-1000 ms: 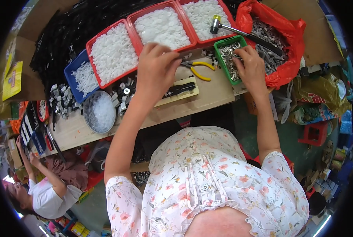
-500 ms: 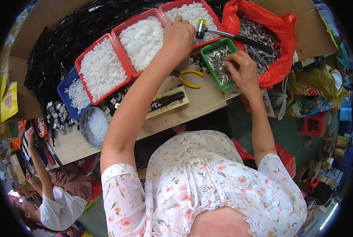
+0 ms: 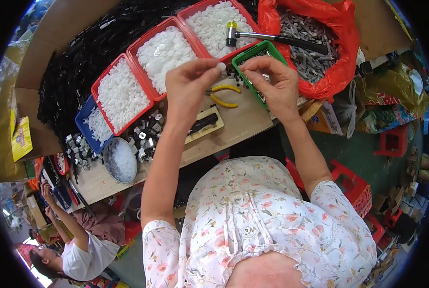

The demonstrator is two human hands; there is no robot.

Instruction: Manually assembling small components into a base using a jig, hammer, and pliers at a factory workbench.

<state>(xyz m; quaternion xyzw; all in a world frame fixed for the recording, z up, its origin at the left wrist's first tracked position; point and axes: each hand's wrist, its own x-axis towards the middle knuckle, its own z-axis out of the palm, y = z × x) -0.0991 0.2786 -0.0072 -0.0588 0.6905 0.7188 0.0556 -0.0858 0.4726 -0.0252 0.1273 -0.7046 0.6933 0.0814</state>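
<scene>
Worktable (image 3: 245, 115) below, white disc (image 3: 221, 66) in the left hand (image 3: 189, 88)

Narrow gap between left hand (image 3: 190, 89) and right hand (image 3: 275, 87), pliers (image 3: 225, 88) below, green tray (image 3: 249, 51) beneath right, hammer (image 3: 284, 40) beyond

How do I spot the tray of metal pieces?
Find the big red plastic bag at upper right. Just left of it, partly hidden by the right hand, sits the tray; it alone is green, the neighbouring trays being red.
</scene>
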